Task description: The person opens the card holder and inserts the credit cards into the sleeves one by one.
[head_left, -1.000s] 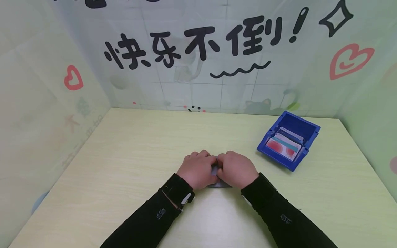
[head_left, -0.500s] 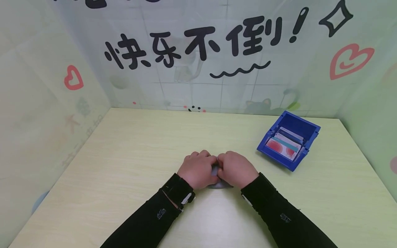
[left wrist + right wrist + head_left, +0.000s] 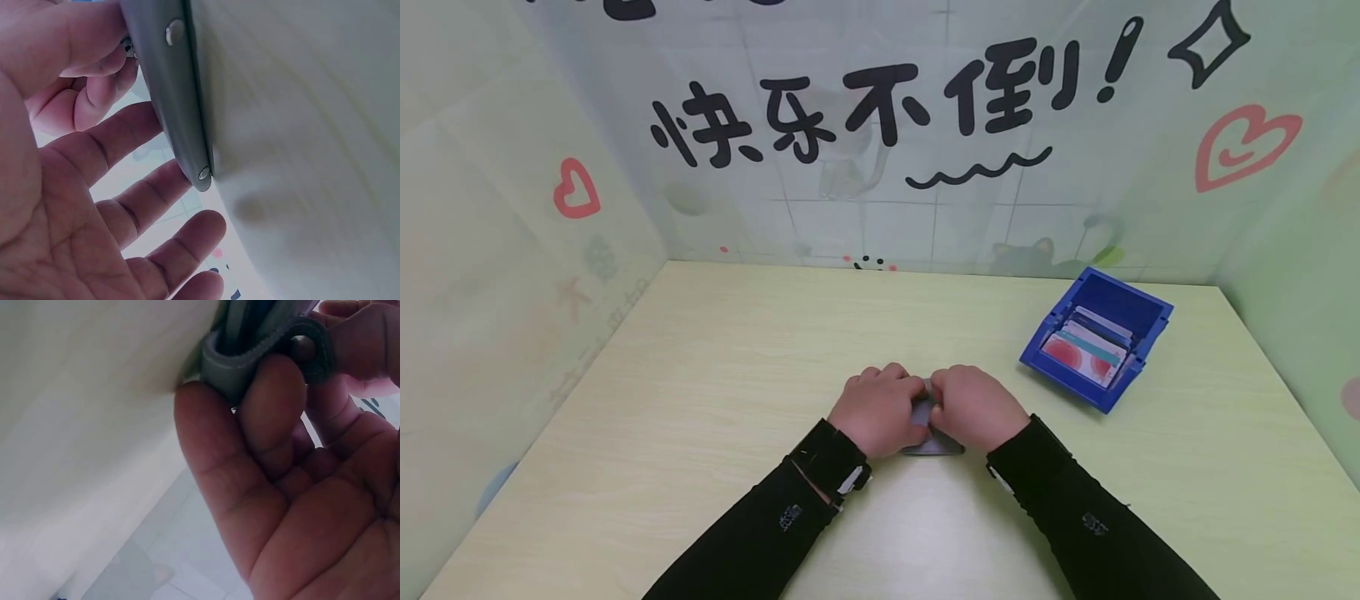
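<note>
A small grey card holder (image 3: 936, 444) lies on the table between my two hands, mostly covered by them. My left hand (image 3: 877, 412) grips its left side, thumb at the near end and fingers at the far end. Metal rivets dot the holder's dark grey edge (image 3: 178, 81) in the left wrist view. On the other side, my right hand (image 3: 977, 408) pinches the holder with thumb and fingers. Close up in the right wrist view, a stitched grey strap (image 3: 228, 370) with a round snap bends around the holder's end, and thin card-like layers show inside it.
An opened blue plastic box (image 3: 1138, 354) with several upright cards (image 3: 1084, 350) stands at the back right of the light wooden table (image 3: 760, 333). Printed fabric walls (image 3: 850, 225) enclose the table at the back and both sides.
My right hand has shifted slightly to the right, showing a little more of the grey card holder between the hands. The left hand stays in place.
</note>
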